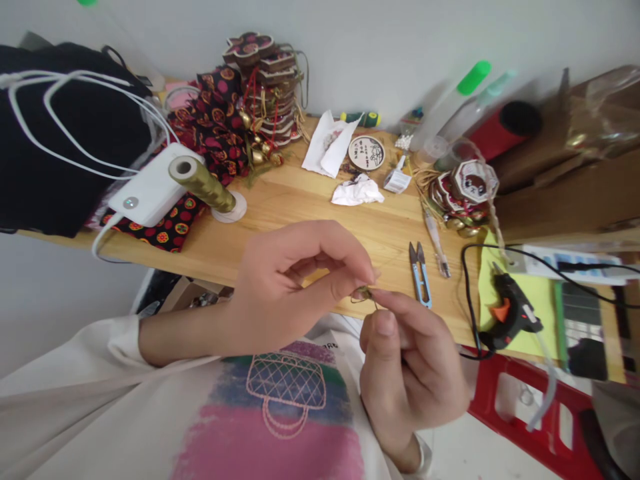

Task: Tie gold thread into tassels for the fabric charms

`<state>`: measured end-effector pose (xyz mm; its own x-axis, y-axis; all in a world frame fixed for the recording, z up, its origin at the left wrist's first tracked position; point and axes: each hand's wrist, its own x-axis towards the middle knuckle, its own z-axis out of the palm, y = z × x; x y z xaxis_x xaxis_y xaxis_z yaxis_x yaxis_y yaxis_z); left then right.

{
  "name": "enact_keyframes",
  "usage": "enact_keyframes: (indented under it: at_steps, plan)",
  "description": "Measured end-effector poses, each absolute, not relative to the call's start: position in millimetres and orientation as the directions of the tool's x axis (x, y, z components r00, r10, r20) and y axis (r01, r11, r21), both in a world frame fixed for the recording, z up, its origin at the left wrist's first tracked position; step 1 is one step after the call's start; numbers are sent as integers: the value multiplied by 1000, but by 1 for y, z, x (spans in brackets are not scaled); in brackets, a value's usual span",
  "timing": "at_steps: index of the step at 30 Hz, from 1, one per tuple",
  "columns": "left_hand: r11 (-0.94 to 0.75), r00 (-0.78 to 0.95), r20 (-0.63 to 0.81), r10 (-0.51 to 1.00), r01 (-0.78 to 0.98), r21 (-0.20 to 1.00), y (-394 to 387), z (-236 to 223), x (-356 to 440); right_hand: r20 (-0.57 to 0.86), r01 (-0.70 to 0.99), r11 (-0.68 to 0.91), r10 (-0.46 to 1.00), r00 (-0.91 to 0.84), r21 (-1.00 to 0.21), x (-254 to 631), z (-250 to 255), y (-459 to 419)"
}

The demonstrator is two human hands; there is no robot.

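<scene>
Over the table's front edge, my left hand (290, 290) is closed, its thumb and forefinger pinching a small knotted olive-green cord (362, 293). A thin dark loop shows just under those fingertips. My right hand (413, 367) meets it from the right, thumb and forefinger pinched together on the same cord. Most of the knot is hidden by fingertips. Blue thread snips (421, 275) lie on the table to the right of my hands. A spool of olive-green thread (203, 183) stands tilted in view at the left.
A black hot glue gun (513, 310) lies on yellow paper at the right, with a black cable looping near it. Stacked patterned ornaments (273, 93) and a white power bank (153, 190) sit at the left. Crumpled white tissue (357, 191) and a clear pen (438, 243) lie farther back.
</scene>
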<state>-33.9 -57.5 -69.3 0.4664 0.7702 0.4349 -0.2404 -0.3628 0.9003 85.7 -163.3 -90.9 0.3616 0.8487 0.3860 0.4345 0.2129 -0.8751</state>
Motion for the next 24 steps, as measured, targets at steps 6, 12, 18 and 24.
enact_keyframes:
  at_steps: [6, 12, 18, 24]
  plan:
    - [-369, 471, 434, 768, -228, 901, -57, -69, -34, 386, 441, 205, 843, 374, -874, 85, -91, -163]
    - [-353, 474, 426, 770, -240, 904, -57, -70, -34, 376, 421, 205, 847, 377, -884, 84, -92, -164]
    - [-349, 482, 412, 773, -219, 911, -58, -69, -35, 345, 405, 182, 861, 375, -896, 84, -93, -165]
    - [-359, 473, 435, 766, -245, 900, -57, -70, -35, 347, 418, 177, 858, 378, -891, 84, -94, -165]
